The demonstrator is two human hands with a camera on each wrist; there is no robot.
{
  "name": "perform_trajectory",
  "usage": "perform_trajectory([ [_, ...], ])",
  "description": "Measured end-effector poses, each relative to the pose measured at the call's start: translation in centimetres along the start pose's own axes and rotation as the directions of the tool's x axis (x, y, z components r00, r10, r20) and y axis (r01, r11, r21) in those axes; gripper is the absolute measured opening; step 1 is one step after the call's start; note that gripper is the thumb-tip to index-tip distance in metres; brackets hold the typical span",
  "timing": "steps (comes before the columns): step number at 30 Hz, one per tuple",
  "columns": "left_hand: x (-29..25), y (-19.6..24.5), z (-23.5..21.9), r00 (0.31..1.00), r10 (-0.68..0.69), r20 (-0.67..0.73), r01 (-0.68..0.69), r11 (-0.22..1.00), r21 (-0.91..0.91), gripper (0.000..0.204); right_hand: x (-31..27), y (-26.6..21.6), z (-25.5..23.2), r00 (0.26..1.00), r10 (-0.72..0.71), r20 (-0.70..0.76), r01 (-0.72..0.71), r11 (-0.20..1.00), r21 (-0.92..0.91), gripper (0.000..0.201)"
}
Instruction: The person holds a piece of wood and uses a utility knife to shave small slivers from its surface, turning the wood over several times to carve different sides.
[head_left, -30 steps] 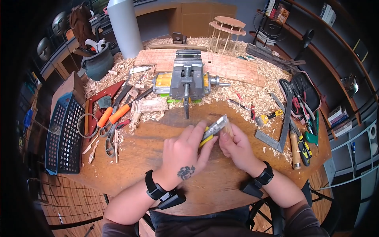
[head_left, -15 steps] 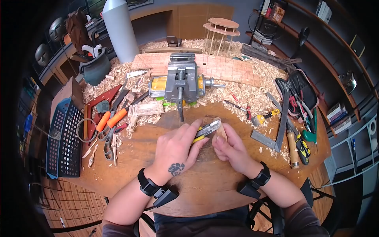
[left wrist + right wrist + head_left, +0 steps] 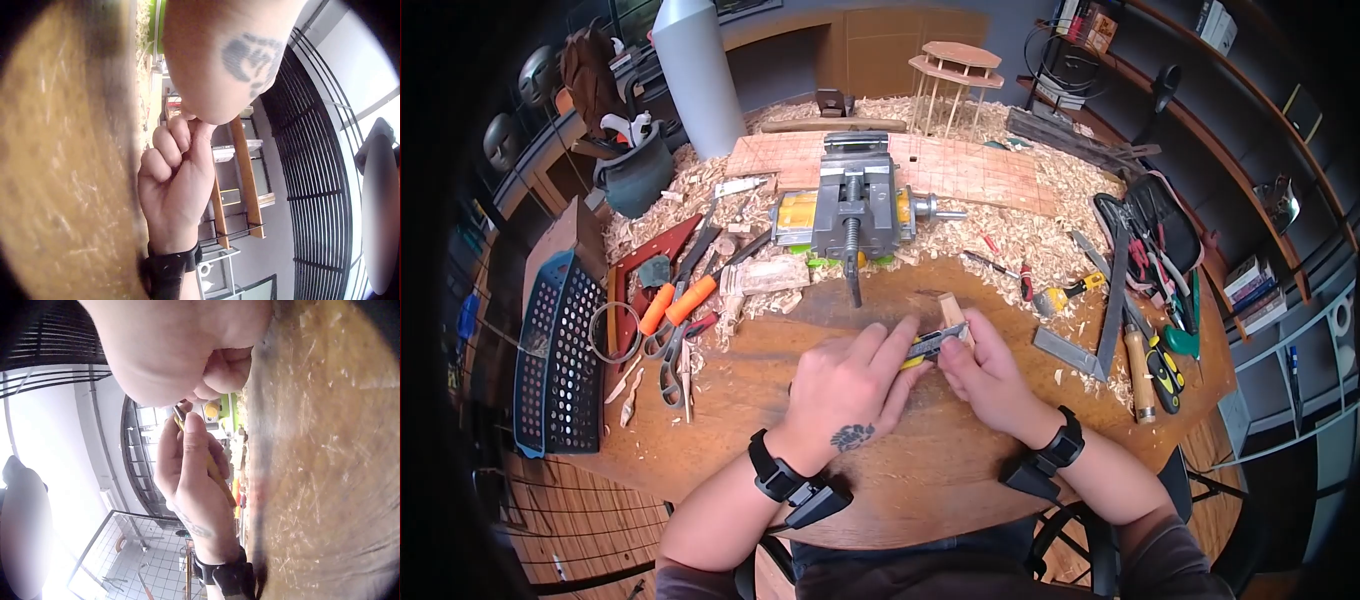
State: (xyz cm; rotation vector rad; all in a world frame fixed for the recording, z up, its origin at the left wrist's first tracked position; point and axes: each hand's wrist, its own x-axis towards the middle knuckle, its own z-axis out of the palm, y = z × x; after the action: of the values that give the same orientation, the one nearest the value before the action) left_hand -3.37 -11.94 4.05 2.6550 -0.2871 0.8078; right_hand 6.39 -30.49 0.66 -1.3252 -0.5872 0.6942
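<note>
In the head view my left hand [image 3: 845,385] grips a yellow and grey utility knife [image 3: 922,346], its blade end pointing right toward my other hand. My right hand [image 3: 995,372] pinches a small pale wooden stick [image 3: 950,308], whose squared upper end stands out above the fingers. The knife's front crosses the stick right at the right thumb. The right wrist view shows the left hand's fingers wrapped round the knife's yellow handle [image 3: 220,478], with the thumb laid along it. Both hands are just above the wooden table [image 3: 900,480]; the stick's lower end is hidden in the right hand.
A metal vise [image 3: 855,210] stands beyond the hands amid wood shavings [image 3: 1000,235]. Scissors [image 3: 672,375], orange-handled tools [image 3: 690,300] and a blue basket [image 3: 560,360] lie left. A metal square [image 3: 1068,352], a wood-handled chisel [image 3: 1141,380] and pliers [image 3: 1168,380] lie right.
The knife's front has come down from the stick's top end to the right thumb, so more of the stick shows above it. The head view has shifted slightly.
</note>
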Motion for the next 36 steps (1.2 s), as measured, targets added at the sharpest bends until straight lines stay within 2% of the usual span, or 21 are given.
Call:
perform_trajectory([
  [3, 0.0, 0.0, 0.1, 0.999, 0.012, -0.034, -0.011, 1.000, 0.012, 0.044, 0.2, 0.3, 0.1, 0.997, -0.058, -0.048, 0.053, 0.995, -0.090, 0.026],
  [20, -0.1, 0.7, 0.8, 0.995, 0.015, -0.096, -0.009, 0.998, 0.059, 0.045, 0.6, 0.3, -0.2, 0.992, -0.083, -0.090, 0.071, 0.989, -0.129, 0.034],
  [26, -0.1, 1.8, 1.0, 0.990, -0.070, -0.122, 0.077, 0.996, 0.054, 0.043, 0.6, -0.1, -0.2, 0.990, -0.068, -0.124, 0.050, 0.988, -0.146, 0.037],
  [31, 0.0, 1.9, 1.1, 0.984, -0.122, -0.128, 0.121, 0.992, -0.018, 0.043, 0.6, -0.9, 0.2, 0.982, -0.126, -0.143, 0.105, 0.984, -0.146, 0.039],
  [33, 0.3, 1.7, 1.0, 0.949, -0.251, -0.190, 0.245, 0.968, -0.055, 0.042, 0.5, -0.3, -0.5, 0.985, -0.098, -0.142, 0.061, 0.968, -0.242, 0.039],
  [35, 0.4, 1.3, 0.6, 0.953, -0.239, -0.186, 0.239, 0.971, -0.026, 0.042, 0.5, 0.0, -0.8, 0.987, -0.088, -0.133, 0.059, 0.977, -0.204, 0.038],
  [36, 0.2, 1.3, 0.8, 0.953, -0.275, -0.128, 0.269, 0.961, -0.061, 0.042, 0.6, -0.1, -1.0, 0.990, -0.083, -0.116, 0.062, 0.983, -0.172, 0.037],
])
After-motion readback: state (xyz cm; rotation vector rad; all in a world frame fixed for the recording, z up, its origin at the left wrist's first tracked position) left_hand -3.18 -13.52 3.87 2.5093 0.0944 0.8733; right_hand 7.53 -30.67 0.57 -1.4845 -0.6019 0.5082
